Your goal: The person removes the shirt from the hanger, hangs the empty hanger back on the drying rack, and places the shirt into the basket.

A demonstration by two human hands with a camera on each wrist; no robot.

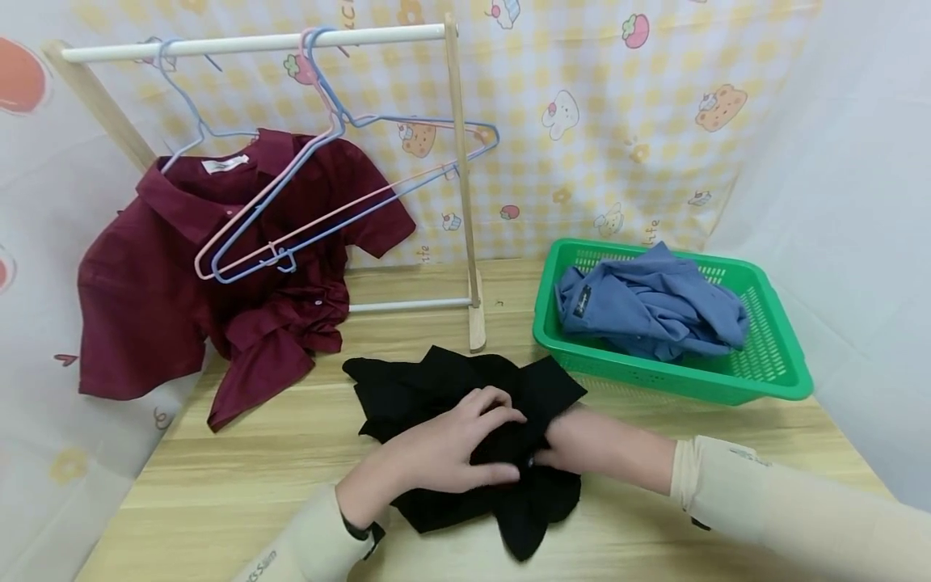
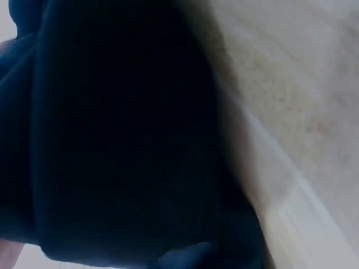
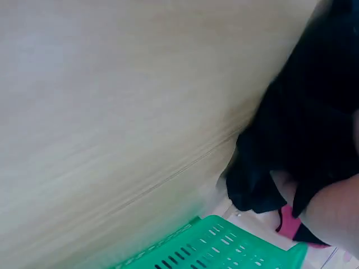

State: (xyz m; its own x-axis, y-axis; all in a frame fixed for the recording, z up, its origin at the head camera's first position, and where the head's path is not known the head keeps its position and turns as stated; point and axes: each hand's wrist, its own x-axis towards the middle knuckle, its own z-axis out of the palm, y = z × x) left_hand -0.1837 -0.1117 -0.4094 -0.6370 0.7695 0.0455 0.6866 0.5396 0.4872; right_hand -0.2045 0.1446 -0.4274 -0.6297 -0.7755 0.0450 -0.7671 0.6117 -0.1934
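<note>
A crumpled black garment lies on the wooden table in the head view, with a small pale spot near its middle. My left hand rests on top of it, fingers loosely bent and thumb held apart from them. From the right, my right hand reaches into the folds and holds the cloth. A fold covers most of its fingers. Dark cloth fills much of the left wrist view. In the right wrist view the garment hangs around the right hand, partly hiding it.
A green basket holding a blue garment stands at the right. To the left, a maroon shirt hangs on a blue hanger from a rack. One pink and one blue hanger hang in front of the shirt.
</note>
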